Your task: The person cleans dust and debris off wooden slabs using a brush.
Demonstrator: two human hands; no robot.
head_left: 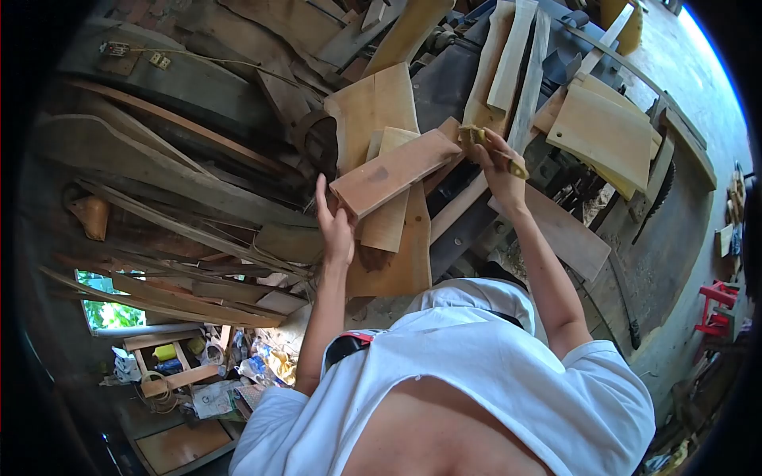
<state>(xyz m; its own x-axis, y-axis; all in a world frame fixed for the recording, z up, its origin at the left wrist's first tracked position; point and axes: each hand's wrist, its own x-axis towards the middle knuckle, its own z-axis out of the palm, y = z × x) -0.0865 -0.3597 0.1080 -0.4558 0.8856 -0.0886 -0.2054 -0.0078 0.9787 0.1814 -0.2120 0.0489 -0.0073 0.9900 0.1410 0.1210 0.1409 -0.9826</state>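
Note:
A reddish-brown wooden board (pixel 401 169) lies aslant before me, with a dark patch on its upper face. My left hand (pixel 337 232) is at its lower left end, thumb under the edge and fingers stretched up beside the end. In my right hand (pixel 502 168), close by the board's far right end, is a brush-like tool with a yellowish handle (pixel 517 170); its working end is partly hidden by my fingers. Under the board are a paler plank (pixel 386 230) and a wide light-brown wooden sheet (pixel 409 266).
Long curved planks (pixel 151 159) are heaped to the left. Square wooden pieces (pixel 603 135) are stacked on the right, near a toothed saw blade (pixel 657 202). Upright boards (pixel 508 59) stand beyond my right hand. A red plastic stool (pixel 717 305) is at far right.

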